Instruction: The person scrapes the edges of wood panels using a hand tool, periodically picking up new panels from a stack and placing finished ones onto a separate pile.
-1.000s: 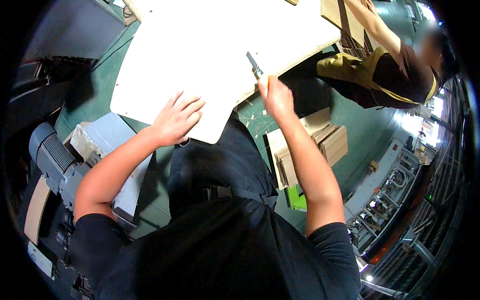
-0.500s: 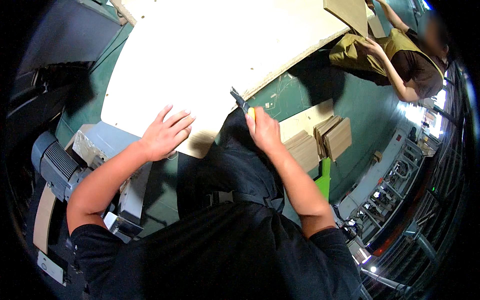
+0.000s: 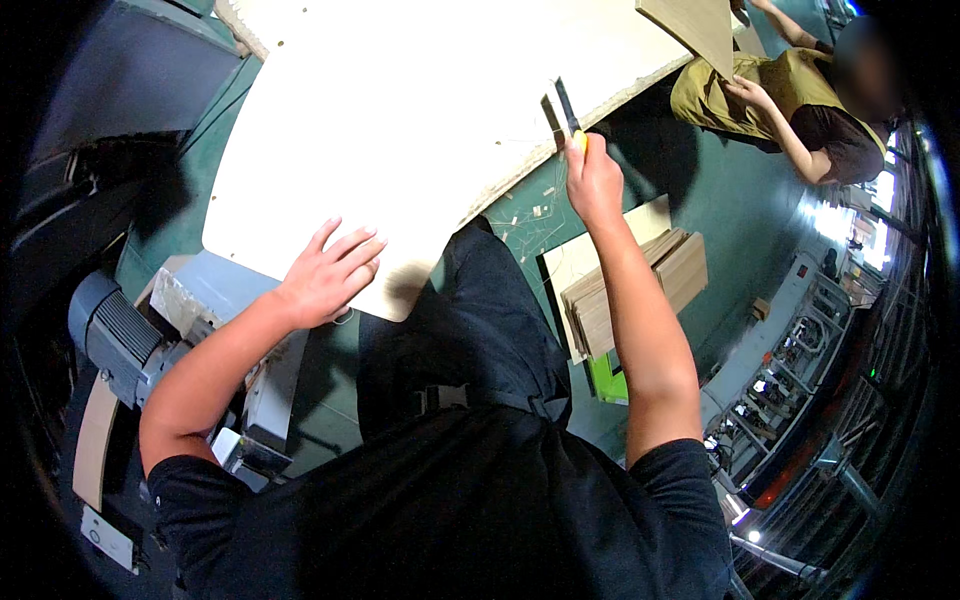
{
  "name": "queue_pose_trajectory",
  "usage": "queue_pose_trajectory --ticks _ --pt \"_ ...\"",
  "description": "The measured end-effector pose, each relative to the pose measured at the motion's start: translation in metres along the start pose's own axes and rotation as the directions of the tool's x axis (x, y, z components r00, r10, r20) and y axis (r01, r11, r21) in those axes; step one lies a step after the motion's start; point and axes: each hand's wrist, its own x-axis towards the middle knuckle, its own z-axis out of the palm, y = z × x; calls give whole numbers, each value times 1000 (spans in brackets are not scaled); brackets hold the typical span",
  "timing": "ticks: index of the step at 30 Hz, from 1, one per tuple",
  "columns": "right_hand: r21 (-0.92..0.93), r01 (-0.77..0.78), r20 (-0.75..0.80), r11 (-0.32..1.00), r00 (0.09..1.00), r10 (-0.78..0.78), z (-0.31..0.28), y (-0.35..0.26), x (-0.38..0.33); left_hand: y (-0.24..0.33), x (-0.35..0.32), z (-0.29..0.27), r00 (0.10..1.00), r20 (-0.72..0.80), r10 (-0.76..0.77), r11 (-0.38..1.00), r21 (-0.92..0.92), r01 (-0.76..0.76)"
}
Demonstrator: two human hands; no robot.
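A large pale wooden panel (image 3: 330,150) fills the upper middle, its surface glaring bright. Near its rounded close end, my left hand (image 3: 330,275) lies flat with the fingers spread. My right hand (image 3: 597,182) is wrapped round a utility knife (image 3: 568,105) with a dark body and a yellow part by the thumb. The knife points away from me over the panel's right edge, and its dark shadow falls beside it. Thin strands show near the knife; whether the blade touches the panel I cannot tell.
Stacked wooden boards (image 3: 680,270) sit at the right beside a green bracket (image 3: 606,380). A grey motor (image 3: 118,335) stands at left. At far right a co-worker (image 3: 765,95) holds a wooden board (image 3: 692,30). Small scraps (image 3: 540,211) litter the green floor.
My right hand has moved with the knife away from me and to the right along the panel's edge. My left hand has stayed in place. The co-worker's board has shifted slightly.
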Motion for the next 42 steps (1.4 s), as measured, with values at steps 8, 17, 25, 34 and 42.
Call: queue_pose_trajectory --ticks 8,17,25,34,42 --pt "38 -559 207 828 816 541 60 101 -187 8 5 -5 1000 -30 -3 998 64 5" --pt "-125 -909 698 398 204 686 82 227 -378 53 44 -143 996 93 16 1000 14 -17" --pt "356 -543 343 760 833 434 48 100 -185 82 104 -301 973 -222 -61 982 161 98" --pt "868 -187 71 460 964 258 -24 15 -98 94 159 -285 898 -434 -74 931 292 218" --pt "977 215 -215 4 973 87 -103 -57 -12 93 176 -297 856 -510 -85 942 239 236"
